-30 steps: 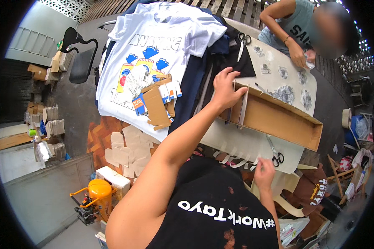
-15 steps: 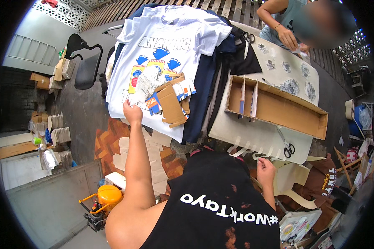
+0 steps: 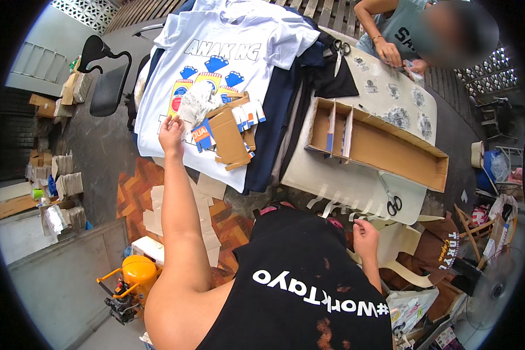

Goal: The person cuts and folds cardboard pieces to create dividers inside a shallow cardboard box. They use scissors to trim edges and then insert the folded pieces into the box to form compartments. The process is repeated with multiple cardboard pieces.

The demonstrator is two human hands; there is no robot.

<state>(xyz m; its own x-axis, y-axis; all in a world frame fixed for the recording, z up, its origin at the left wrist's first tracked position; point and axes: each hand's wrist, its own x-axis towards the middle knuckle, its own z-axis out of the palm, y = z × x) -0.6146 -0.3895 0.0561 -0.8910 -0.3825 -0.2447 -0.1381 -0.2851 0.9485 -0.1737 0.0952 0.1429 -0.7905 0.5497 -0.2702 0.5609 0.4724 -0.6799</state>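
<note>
My left hand (image 3: 170, 131) is stretched far out over a white printed T-shirt (image 3: 227, 41) spread on the table. Its fingertips are pinched together at the left edge of a crumpled white bundle (image 3: 197, 104); whether they grip it is unclear. Just right of the hand lie a folded brown cardboard piece (image 3: 228, 140) and small blue, red and white cards (image 3: 248, 114). My right hand (image 3: 364, 233) stays low by my chest, fingers curled, at the near edge of the pale table (image 3: 332, 181) where white strips (image 3: 332, 205) hang.
A long open cardboard tray (image 3: 385, 149) with dividers lies on the pale table, scissors (image 3: 394, 201) in front of it. Dark garments (image 3: 274, 116) sit under the T-shirt. Another person's hands (image 3: 394, 55) work at the far end. A black chair (image 3: 108, 81), cardboard scraps (image 3: 201, 198) and an orange machine (image 3: 133, 279) stand at the left.
My left hand left the cardboard tray, swung left across the table and now reaches the pile on the white T-shirt. My right hand has hardly moved.
</note>
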